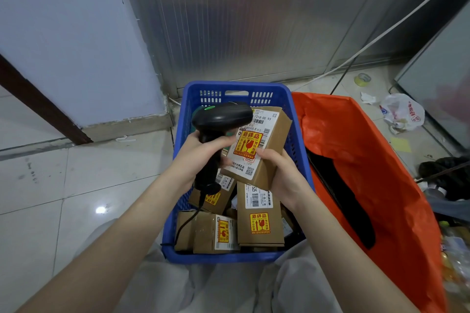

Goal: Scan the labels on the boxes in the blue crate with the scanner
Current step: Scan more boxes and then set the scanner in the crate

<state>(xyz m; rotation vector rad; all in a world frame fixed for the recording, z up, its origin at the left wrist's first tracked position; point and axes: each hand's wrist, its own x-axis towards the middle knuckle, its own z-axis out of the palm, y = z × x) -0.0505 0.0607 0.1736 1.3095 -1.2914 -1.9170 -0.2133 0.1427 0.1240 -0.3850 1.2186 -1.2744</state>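
A blue crate (236, 87) stands on the floor before me, holding several brown cardboard boxes with white labels and yellow-red fragile stickers. My left hand (195, 157) grips the handle of a black scanner (221, 115), whose head points right and whose green light is lit. Its cable runs down over the boxes to the crate's near left corner. My right hand (282, 173) holds one box (264, 142) lifted above the crate, label up, just right of the scanner's head. Below it lie another upright-labelled box (259, 221) and a lower box (213, 234).
An orange bag (356, 150) with a dark opening lies right of the crate, touching it. A tape roll (362, 79), a white plastic bag (404, 112) and scraps litter the floor at the right. A wall corner stands to the left, and a white cable (381, 35) runs along the back.
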